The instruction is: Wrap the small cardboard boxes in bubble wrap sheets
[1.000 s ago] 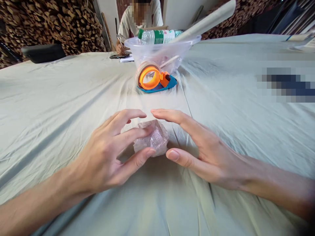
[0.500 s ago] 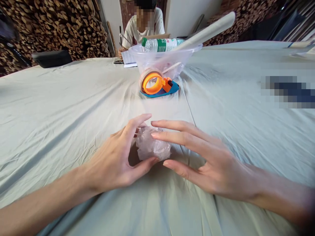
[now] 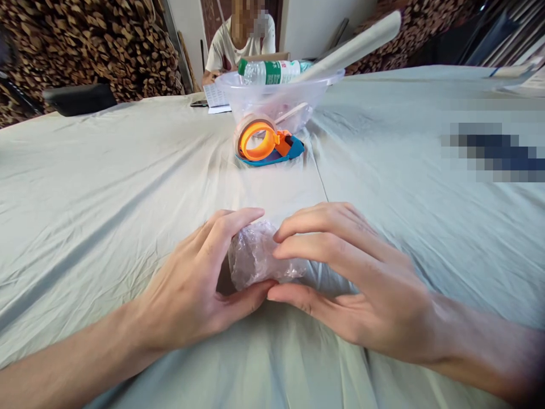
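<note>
A crumpled bundle of clear plastic film (image 3: 253,258) lies on the cloth close in front of me. My left hand (image 3: 200,272) curves round its left side, the thumb along the near edge and the index finger over the top. From the right, my right hand (image 3: 361,278) holds the bundle, two fingertips pressing on its upper face and the thumb at the near edge beside the left thumb. Whatever the film may enclose cannot be made out.
Ahead stands a tape dispenser (image 3: 259,142) in orange and blue. Behind it, a clear plastic basin (image 3: 272,96) holds a green-labelled bottle (image 3: 276,72) and a long white roll (image 3: 361,42). A black case (image 3: 80,99) lies far left. A person (image 3: 238,45) sits opposite.
My right hand has come in closer, its fingers bending onto the film and its thumb meeting my left thumb. The bundle has turned and looks longer toward the right. The view has shifted slightly.
</note>
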The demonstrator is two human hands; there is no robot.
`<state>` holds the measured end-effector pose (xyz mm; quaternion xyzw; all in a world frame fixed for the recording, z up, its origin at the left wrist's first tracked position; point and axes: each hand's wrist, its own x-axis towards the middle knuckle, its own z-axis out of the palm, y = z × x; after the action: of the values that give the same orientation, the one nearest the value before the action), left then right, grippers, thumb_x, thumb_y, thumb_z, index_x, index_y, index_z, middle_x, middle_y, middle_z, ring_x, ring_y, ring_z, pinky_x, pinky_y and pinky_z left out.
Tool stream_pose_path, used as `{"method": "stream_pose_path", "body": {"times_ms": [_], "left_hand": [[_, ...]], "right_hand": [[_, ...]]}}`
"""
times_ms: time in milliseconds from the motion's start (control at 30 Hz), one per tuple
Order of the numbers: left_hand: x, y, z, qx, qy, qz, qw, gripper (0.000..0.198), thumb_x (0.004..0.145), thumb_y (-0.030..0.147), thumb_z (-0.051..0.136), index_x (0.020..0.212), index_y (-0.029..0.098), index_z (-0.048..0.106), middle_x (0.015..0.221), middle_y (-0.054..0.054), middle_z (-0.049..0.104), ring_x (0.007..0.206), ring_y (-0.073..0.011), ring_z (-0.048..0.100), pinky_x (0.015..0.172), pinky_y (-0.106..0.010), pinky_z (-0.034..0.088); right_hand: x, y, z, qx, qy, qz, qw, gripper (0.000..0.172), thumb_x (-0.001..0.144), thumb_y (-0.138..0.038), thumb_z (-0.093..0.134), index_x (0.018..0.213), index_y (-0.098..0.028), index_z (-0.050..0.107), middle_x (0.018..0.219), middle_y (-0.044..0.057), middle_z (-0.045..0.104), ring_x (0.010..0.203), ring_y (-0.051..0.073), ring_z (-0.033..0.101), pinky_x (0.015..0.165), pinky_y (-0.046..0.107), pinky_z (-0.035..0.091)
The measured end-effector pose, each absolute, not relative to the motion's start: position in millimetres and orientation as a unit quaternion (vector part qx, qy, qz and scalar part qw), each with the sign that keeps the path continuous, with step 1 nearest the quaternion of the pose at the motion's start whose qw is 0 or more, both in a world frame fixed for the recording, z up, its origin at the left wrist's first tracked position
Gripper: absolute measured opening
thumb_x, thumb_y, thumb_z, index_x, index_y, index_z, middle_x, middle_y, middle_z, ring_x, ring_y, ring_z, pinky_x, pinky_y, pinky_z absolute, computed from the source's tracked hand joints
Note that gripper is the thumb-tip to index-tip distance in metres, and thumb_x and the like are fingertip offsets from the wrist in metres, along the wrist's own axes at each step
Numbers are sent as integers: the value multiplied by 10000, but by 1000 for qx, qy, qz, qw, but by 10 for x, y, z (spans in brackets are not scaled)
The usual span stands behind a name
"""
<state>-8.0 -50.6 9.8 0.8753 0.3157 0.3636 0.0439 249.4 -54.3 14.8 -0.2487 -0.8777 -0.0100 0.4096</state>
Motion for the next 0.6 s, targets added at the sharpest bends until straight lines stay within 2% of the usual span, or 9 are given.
{"method": "stream_pose_path", "body": {"times_ms": [67, 200, 367, 467, 600], "left_hand": [[-68, -512, 106, 879, 310, 362, 40, 581, 1096, 277, 744, 1603, 225, 466, 1390, -97, 749, 1226, -205, 775, 1044, -302, 667], [-59, -506, 107, 885, 298, 358, 31, 592, 1095, 271, 748, 1613, 224, 464, 1399, -109, 747, 1257, -228, 768, 1061, -330, 664], [-91, -492, 60, 885, 287, 366, 28, 659, 1057, 196, 780, 1642, 218, 478, 1500, -108, 727, 1374, -228, 720, 1178, -340, 603], [-117, -491, 74, 897, 259, 357, 27, 690, 1034, 127, 772, 1654, 196, 477, 1528, -104, 716, 1433, -209, 686, 1238, -312, 554], [-129, -490, 119, 915, 217, 339, -13, 604, 1051, 80, 728, 1612, 159, 519, 1466, -125, 735, 1380, -209, 704, 1175, -310, 587]], "right_hand": [[2493, -564, 171, -247, -876, -19, 414, 91, 1122, -149, 772, 1140, -188, 691, 1163, 63, 803, 1099, 193, 768, 1023, 385, 598], [2502, -567, 190, -239, -869, 2, 434, 166, 1111, -53, 701, 1087, -217, 696, 1071, 11, 821, 989, 157, 793, 997, 354, 613], [2503, -479, 161, -300, -797, 102, 514, 134, 1118, -100, 709, 1098, -233, 696, 1034, -21, 808, 992, 131, 801, 947, 293, 632], [2508, -390, 181, -346, -734, 185, 554, 109, 1096, -167, 773, 1033, -242, 726, 992, -19, 795, 889, 145, 809, 868, 304, 659], [2530, -266, 234, -410, -624, 331, 577, 154, 1068, -246, 802, 938, -237, 719, 941, -15, 813, 749, 147, 806, 774, 307, 676]]}}
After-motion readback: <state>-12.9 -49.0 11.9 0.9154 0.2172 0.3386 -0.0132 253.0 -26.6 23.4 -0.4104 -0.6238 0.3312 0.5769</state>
